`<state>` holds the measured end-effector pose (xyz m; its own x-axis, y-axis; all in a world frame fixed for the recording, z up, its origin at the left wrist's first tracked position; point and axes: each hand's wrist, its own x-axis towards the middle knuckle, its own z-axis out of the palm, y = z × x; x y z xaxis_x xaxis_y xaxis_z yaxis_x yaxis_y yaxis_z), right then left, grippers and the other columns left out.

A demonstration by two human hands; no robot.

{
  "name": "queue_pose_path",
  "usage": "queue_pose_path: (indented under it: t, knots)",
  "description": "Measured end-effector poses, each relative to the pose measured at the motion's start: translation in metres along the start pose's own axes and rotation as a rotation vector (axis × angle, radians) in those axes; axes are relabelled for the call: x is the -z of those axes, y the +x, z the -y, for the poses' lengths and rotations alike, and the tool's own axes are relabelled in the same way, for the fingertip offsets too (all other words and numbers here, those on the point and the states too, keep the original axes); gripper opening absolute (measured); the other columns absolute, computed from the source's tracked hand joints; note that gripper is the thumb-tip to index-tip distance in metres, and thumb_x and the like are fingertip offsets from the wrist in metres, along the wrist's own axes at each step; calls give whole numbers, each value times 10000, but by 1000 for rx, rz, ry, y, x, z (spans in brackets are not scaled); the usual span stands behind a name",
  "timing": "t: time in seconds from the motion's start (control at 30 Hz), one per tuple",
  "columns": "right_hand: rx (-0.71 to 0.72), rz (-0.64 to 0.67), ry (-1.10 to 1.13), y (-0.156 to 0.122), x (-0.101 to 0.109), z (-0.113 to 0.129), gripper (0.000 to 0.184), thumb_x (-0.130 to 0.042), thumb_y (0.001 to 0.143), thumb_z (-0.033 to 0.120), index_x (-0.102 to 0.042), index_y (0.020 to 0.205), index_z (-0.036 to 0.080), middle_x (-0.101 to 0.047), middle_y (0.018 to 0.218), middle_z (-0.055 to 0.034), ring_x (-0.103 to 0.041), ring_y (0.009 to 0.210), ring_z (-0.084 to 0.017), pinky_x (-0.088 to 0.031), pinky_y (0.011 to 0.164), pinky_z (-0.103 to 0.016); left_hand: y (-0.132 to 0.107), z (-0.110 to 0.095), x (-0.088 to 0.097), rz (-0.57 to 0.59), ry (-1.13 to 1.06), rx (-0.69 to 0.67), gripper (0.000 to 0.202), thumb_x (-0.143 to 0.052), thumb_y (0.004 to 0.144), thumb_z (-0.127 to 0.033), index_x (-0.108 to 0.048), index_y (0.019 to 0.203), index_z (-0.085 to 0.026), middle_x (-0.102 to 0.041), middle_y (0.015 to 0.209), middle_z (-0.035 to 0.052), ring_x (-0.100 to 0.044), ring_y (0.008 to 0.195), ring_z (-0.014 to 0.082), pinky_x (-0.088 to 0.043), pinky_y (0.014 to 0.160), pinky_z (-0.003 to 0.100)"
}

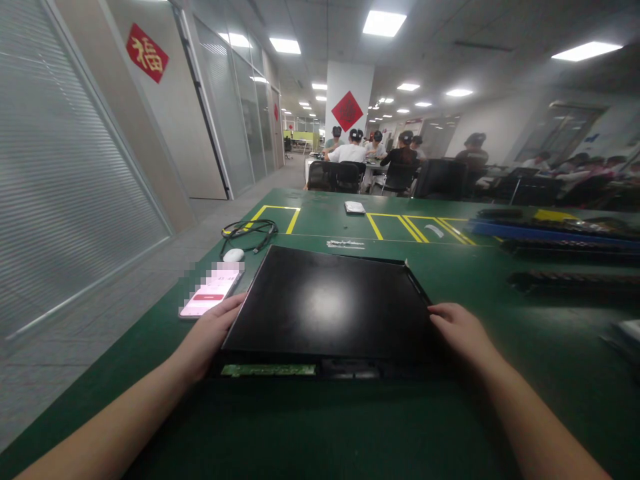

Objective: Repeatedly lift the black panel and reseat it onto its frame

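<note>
the fingers of the bare left hand (214,332) are closed on the left edge of a flat, glossy black rectangular panel (330,303); those of the bare right hand (461,328) pinch its right side, their undersides hidden. the panel lies between the hands over a green tabletop (320,433); whether it touches the surface i cannot tell.

the work looks partway along: the panel sits at a thin black frame (420,283), yet a narrow green circuit strip (269,370) shows bare along the near side, so the unit does not seem closed up. what else is left is not shown.

far right, a long blue tray-like holder (543,239) bears dark parts and a yellow piece (555,215), too blurred to identify. just beside the left hand lies a pink-screened phone (213,293).
</note>
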<state>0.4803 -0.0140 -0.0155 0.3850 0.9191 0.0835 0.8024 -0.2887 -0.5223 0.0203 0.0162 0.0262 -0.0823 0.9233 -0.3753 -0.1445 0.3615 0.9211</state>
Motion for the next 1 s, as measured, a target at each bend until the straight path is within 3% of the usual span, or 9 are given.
queue_pose_path:
  t: [0.23, 0.33, 0.5, 0.63, 0.77, 0.9, 1.0]
  knots:
    - [14, 0, -28, 0, -1, -1, 323, -555, 825, 269, -785, 1025, 162, -722, 1150, -116, -670, 1001, -260, -499, 917, -377, -4, -2, 1, 120, -17, 11, 606, -548, 611, -15, -721, 1168, -180, -812, 827, 20, -707, 525, 169, -505, 404, 206]
    - [3, 19, -34, 0, -1, -2, 344, -547, 841, 271, -777, 1063, 144, -709, 1180, -127, -663, 1021, -262, -492, 938, -383, -1, -1, 4, 162, -54, -9, 522, -593, 632, -56, -742, 1123, -153, -817, 842, 54, -741, 588, 193, -558, 477, 225]
    - [-1, 28, -44, -1, 1, -1, 343, -545, 852, 272, -772, 1076, 148, -697, 1210, -128, -656, 1043, -266, -491, 945, -390, 0, -2, 4, 102, -41, -2, 268, -727, 731, -203, -780, 991, -163, -831, 914, 85, -791, 815, 272, -622, 618, 280]
    - [-12, 39, -51, -2, 2, 3, 347, -541, 857, 271, -767, 1089, 146, -695, 1214, -124, -653, 1054, -265, -492, 940, -384, 2, 3, 9, 86, 65, -11, 342, -851, 698, -275, -783, 1026, -208, -838, 950, 62, -791, 895, 272, -627, 704, 282]
    - [-17, 40, -56, -2, 3, 4, 347, -539, 862, 271, -765, 1091, 144, -692, 1221, -123, -657, 1044, -262, -495, 933, -378, 6, 9, 16, 166, 139, -24, 492, -880, 697, -368, -759, 1153, -230, -834, 1014, 78, -793, 911, 279, -634, 718, 303]
    - [-7, 34, -49, -2, 2, 2, 345, -543, 858, 267, -766, 1087, 137, -694, 1213, -126, -658, 1049, -262, -496, 933, -373, 4, 8, 16, 135, 166, -49, 459, -880, 695, -390, -781, 1119, -248, -839, 995, 58, -792, 923, 271, -630, 799, 306]
    - [-16, 41, -48, -2, 2, 2, 348, -541, 863, 269, -764, 1093, 134, -693, 1218, -128, -653, 1066, -266, -491, 942, -374, 1, 4, 13, 108, 190, -71, 439, -888, 676, -383, -795, 1082, -245, -840, 993, 57, -789, 939, 299, -621, 882, 375]
